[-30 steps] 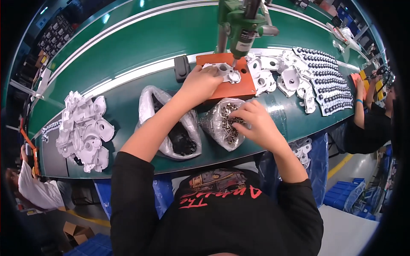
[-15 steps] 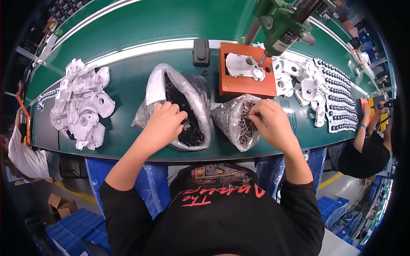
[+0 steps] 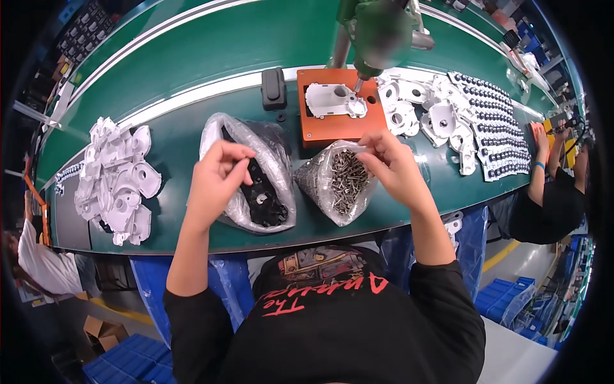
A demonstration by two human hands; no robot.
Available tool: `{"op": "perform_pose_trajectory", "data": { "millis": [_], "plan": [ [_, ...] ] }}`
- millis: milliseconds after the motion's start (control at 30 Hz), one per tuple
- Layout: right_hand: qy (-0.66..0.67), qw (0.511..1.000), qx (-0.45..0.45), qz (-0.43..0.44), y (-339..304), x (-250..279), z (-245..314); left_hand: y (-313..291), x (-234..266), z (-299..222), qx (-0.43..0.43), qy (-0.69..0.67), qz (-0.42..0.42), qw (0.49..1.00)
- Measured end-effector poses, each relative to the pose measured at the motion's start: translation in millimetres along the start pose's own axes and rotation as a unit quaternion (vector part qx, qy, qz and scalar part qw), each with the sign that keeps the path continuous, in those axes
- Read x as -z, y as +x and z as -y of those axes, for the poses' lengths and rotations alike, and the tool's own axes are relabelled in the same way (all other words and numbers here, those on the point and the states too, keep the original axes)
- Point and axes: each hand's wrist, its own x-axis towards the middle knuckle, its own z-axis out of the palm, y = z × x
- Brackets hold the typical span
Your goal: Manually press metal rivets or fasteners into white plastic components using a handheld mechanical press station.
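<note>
My left hand (image 3: 220,179) has its thumb and forefinger pinched together above an open clear plastic bag (image 3: 286,173) of small black plastic parts (image 3: 259,201). Whatever lies in that pinch is too small to make out. Over the rim of a smaller clear bag (image 3: 314,179), full of metal screws (image 3: 347,182), my right hand (image 3: 395,168) is closed at thumb and fingertips; I cannot make out what it holds. Behind the bags, a white plastic housing (image 3: 332,101) sits on an orange fixture block (image 3: 326,131), below the tip of a green press-like machine (image 3: 377,38).
White housings (image 3: 121,182) are heaped at the left. More white housings (image 3: 441,118) lie right of the fixture, beside rows of small black-and-white parts (image 3: 499,131). A black box-shaped object (image 3: 274,88) stands behind the bags. Another person's arm (image 3: 538,166) reaches in at far right.
My left hand has lifted up out of the bag of black parts. My right hand has drawn slightly up from the screws to the bag's rim. The whole view has shifted.
</note>
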Motion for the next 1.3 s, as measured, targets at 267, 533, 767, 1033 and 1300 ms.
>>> {"op": "perform_pose_trajectory", "data": {
  "millis": [267, 533, 767, 1033, 1300],
  "plan": [
    [0.235, 0.964, -0.088, 0.083, 6.3, 18.6, -7.8, 103.1, -49.7, -20.7, 0.007, -0.134, 0.049, 0.99],
    [0.22, 0.975, -0.006, 0.029, 19.1, 40.1, -39.9, 194.5, -93.0, -28.3, -0.011, 0.094, 0.179, 0.979],
    [0.211, 0.97, -0.077, -0.089, 54.4, 49.7, -64.0, 234.7, -125.7, 30.3, -0.027, 0.148, 0.249, 0.957],
    [0.109, 0.982, -0.07, -0.138, 87.2, 34.8, -88.4, 234.9, -130.0, 40.3, -0.09, 0.147, 0.251, 0.953],
    [0.055, 0.989, -0.047, -0.126, 96.0, 20.8, -83.0, 161.4, -100.5, -16.0, -0.075, 0.272, 0.083, 0.956]
  ]
}}
